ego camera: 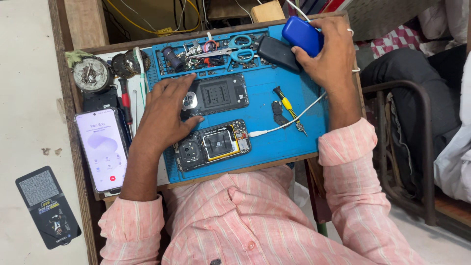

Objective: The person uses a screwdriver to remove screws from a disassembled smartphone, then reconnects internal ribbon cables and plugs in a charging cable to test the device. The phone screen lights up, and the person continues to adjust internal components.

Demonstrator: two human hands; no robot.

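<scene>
Mat: the blue rubbery work mat (pixel 274 105) looks matt, with moulded compartments at its top edge.
Case: the rounded blue plastic case (pixel 301 33) in the right hand (pixel 326 56) shines smooth.
Back cover: the black plastic phone back cover (pixel 218 93) under the left hand (pixel 164 115) is dull, ribbed inside.
Opened phone: the opened black phone (pixel 213 145) shows bare metal shields.
Bench: the brown wooden bench (pixel 83 22) is rough, worn.
Shirt: the pink striped cloth shirt (pixel 255 221) is soft, woven.
</scene>
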